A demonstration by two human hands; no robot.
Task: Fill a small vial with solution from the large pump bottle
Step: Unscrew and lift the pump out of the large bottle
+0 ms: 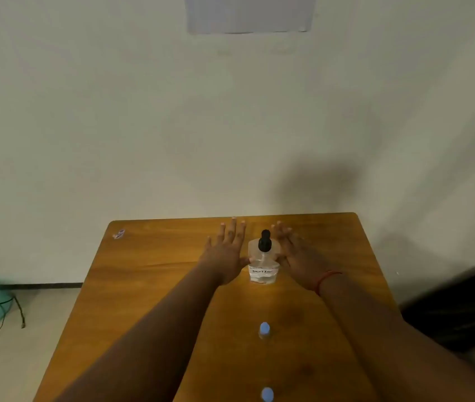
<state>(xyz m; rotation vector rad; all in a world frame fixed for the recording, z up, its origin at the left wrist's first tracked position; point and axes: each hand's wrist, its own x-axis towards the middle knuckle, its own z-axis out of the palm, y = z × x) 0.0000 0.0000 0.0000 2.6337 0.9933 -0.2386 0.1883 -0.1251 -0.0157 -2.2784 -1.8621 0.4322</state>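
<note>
both hands flank the clear black-pump bottle (263, 266)
left hand (226, 256) and right hand (298, 256) — fingers straight, spread — on the brown wooden table (155, 280)

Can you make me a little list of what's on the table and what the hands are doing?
table: wooden table, against a pale wall
bottle: clear pump bottle with black pump top, upright, label reads SOLUTION
vials: near vial and middle vial, both blue-capped, standing in line nearer than the bottle
left hand: left hand, fingers spread, beside the bottle
right hand: right hand, fingers spread, on the bottle's other side
grip: neither hand grips anything yet
</note>
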